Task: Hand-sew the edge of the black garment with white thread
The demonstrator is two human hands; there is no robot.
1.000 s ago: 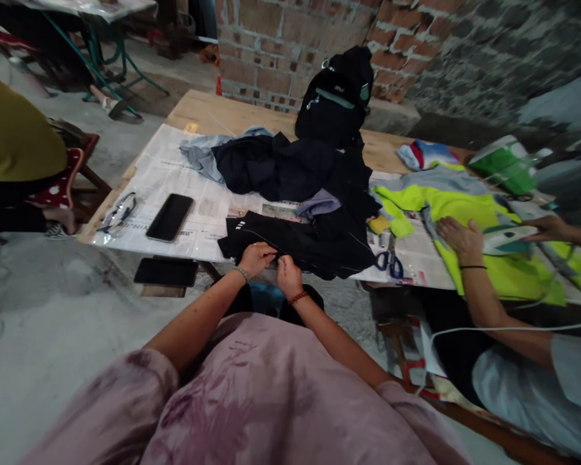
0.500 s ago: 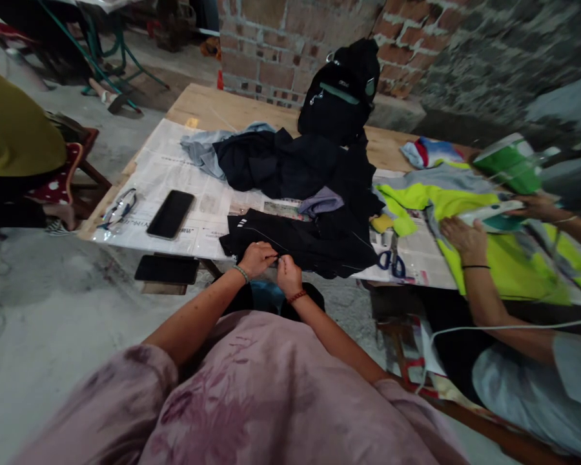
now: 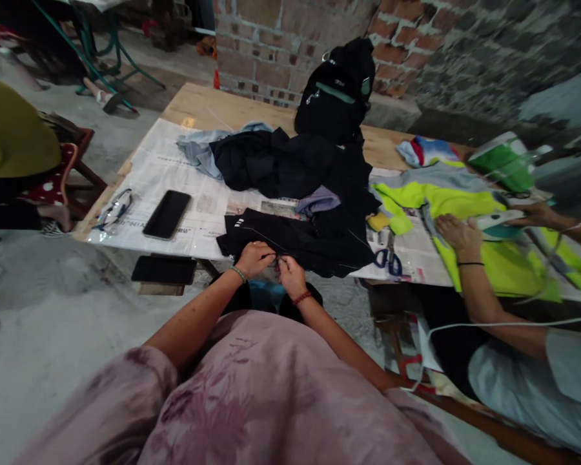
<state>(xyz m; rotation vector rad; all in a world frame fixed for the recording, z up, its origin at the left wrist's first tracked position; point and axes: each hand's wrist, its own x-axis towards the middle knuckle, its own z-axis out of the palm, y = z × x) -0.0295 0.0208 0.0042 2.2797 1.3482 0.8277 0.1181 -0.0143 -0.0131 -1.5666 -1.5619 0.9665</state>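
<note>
Newspaper (image 3: 206,205) under black garment (image 3: 314,244); brick wall (image 3: 271,48) behind table (image 3: 198,103).

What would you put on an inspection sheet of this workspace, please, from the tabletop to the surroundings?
Surface: wooden table, partly covered with newspaper.
Job's things: black garment at the near edge, white marks toward its left end.
Clutter: phone left of the garment; scissors to its right; dark clothes and backpack beyond it.
Hands: left hand and right hand pinch close together at the garment's near edge; any small item between the fingertips is too small to tell.
Cables: white cord crosses in front of the co-worker's arm.
Surroundings: brick wall behind; co-worker at right with an iron over a yellow garment.
</note>
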